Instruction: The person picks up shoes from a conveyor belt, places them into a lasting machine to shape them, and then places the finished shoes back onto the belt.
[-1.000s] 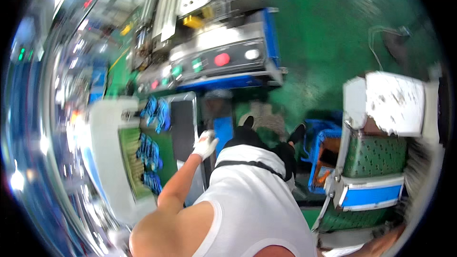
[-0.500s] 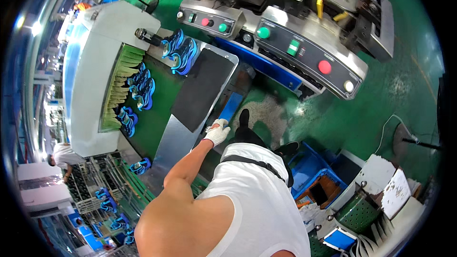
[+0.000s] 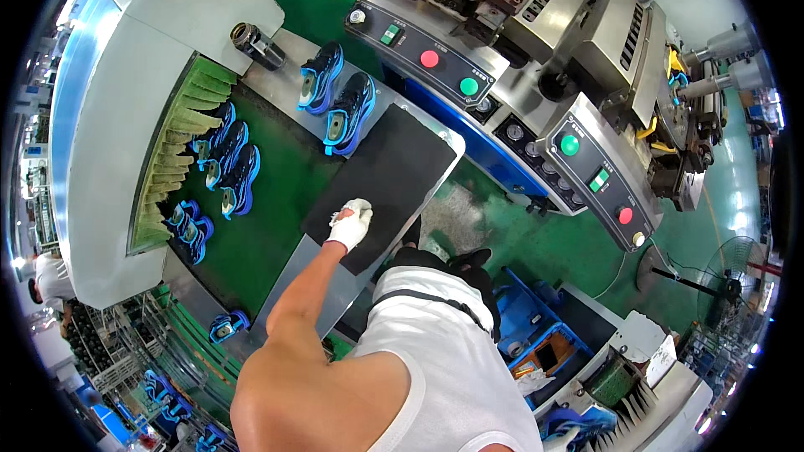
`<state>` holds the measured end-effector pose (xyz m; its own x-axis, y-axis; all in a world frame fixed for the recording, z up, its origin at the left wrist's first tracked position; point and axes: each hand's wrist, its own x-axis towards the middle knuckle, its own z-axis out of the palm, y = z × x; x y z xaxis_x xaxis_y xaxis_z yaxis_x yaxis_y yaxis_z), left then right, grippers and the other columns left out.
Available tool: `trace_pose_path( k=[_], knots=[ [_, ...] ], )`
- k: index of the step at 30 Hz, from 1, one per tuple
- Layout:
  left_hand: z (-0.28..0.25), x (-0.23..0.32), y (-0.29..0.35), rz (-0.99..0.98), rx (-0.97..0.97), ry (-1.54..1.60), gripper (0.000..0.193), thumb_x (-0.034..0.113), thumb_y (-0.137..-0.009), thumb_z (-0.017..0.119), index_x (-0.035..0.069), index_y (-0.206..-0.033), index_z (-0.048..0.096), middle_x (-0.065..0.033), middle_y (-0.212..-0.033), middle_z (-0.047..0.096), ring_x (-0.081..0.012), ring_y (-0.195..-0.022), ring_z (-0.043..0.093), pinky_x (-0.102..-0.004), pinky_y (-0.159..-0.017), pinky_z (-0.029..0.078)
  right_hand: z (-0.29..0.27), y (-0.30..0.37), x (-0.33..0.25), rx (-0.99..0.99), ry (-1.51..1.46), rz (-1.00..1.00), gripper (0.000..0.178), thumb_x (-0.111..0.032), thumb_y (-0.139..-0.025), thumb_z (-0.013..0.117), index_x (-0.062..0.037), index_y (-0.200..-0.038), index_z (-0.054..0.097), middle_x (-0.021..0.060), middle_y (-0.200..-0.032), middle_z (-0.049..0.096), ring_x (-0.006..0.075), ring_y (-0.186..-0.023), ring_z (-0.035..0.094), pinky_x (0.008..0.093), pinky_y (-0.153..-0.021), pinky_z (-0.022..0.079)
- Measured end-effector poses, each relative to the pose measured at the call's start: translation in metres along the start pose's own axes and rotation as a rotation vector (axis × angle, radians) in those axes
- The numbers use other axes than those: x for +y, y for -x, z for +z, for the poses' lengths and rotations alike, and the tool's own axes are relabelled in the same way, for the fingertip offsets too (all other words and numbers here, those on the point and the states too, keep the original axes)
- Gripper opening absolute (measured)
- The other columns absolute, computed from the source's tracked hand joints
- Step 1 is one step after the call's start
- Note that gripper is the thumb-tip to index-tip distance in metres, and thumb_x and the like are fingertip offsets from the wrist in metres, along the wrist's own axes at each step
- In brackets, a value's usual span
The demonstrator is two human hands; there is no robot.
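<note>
While my left arm reaches forward and slightly leftward from the shoulder, elbow nearly straight, my gloved left hand (image 3: 352,223) is over the dark mat (image 3: 387,169), near its lower end. Fingers loosely curled, gap narrow; cannot tell whether they enclose anything or whether the glove touches the mat. Right hand: not distinct enough at the lower edge to tell its grip.

Nearest items of note: two blue-and-black shoes (image 3: 350,114) on the metal bench (image 3: 303,274), just past the mat's far left edge, well apart from my fingers. A dark cylinder (image 3: 259,47) lies beyond them.

Bench edge runs along the mat's right side; its rounded corner sits close to the blue-fronted machine (image 3: 494,171). Mat surface lies bare from my glove up to that corner. Green floor (image 3: 578,255) stretches between machine and blue bin (image 3: 523,310).

Containers: orange-brown box beside the bin, a dark object (image 3: 547,357) inside. Hooded unit (image 3: 107,130), strip curtain at its mouth; more shoes on the green surface before it.
</note>
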<state>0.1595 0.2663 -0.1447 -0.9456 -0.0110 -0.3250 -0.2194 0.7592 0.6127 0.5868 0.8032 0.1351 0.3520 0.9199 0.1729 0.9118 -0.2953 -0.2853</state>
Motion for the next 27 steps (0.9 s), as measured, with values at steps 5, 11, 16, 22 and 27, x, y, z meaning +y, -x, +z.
trace_pose_path(
  k=[5,11,16,22,27],
  knots=[
    [-0.009,-0.025,-0.004,-0.04,0.002,0.13,0.02,0.017,-0.094,0.07,0.003,-0.109,0.07,-0.0169,-0.107,0.073,-0.0321,-0.102,0.071,-0.0428,-0.09,0.056,0.007,0.161,-0.144,-0.874,-0.663,-0.157,0.051,-0.027,-0.087,0.084,0.0067,-0.119,0.063,0.0125,-0.116,0.069,0.0253,-0.101,0.066,0.0429,-0.092,0.054],
    [-0.102,-0.015,-0.07,0.096,0.393,0.268,0.02,0.016,-0.094,0.072,0.001,-0.108,0.072,-0.0166,-0.11,0.072,-0.0314,-0.103,0.071,-0.0422,-0.093,0.056,0.099,0.361,-0.283,-1.602,-0.664,-0.233,0.031,-0.016,-0.087,0.08,-0.0032,-0.113,0.07,0.005,-0.105,0.071,0.0186,-0.092,0.068,0.0381,-0.085,0.056],
    [-0.2,-0.014,-0.176,0.041,0.513,0.131,0.048,0.026,-0.092,0.077,-0.001,-0.129,0.063,-0.0208,-0.126,0.066,-0.0358,-0.116,0.067,-0.044,-0.103,0.052,0.088,0.459,-0.321,-1.83,-0.6,0.1,0.041,-0.015,-0.089,0.077,-0.0083,-0.128,0.065,0.0093,-0.122,0.07,0.0268,-0.107,0.069,0.0489,-0.092,0.059],
    [-0.201,-0.011,-0.29,-0.322,0.073,-0.058,0.087,0.054,-0.076,0.084,-0.002,-0.137,0.058,-0.0293,-0.141,0.06,-0.0463,-0.13,0.057,-0.0508,-0.111,0.045,0.075,0.472,-0.319,-1.744,-0.606,0.1,0.041,-0.004,-0.09,0.072,-0.0126,-0.13,0.063,0.008,-0.12,0.071,0.0262,-0.105,0.071,0.0471,-0.092,0.06],
    [-0.2,-0.037,-0.312,-0.352,0.159,0.066,0.082,0.057,-0.077,0.082,-0.007,-0.125,0.065,-0.0284,-0.135,0.064,-0.0409,-0.13,0.059,-0.0448,-0.108,0.047,0.064,0.432,-0.304,-1.599,-0.691,0.201,0.039,-0.005,-0.089,0.075,-0.0038,-0.127,0.065,0.0114,-0.117,0.072,0.0271,-0.102,0.071,0.0452,-0.091,0.06]
  ],
)
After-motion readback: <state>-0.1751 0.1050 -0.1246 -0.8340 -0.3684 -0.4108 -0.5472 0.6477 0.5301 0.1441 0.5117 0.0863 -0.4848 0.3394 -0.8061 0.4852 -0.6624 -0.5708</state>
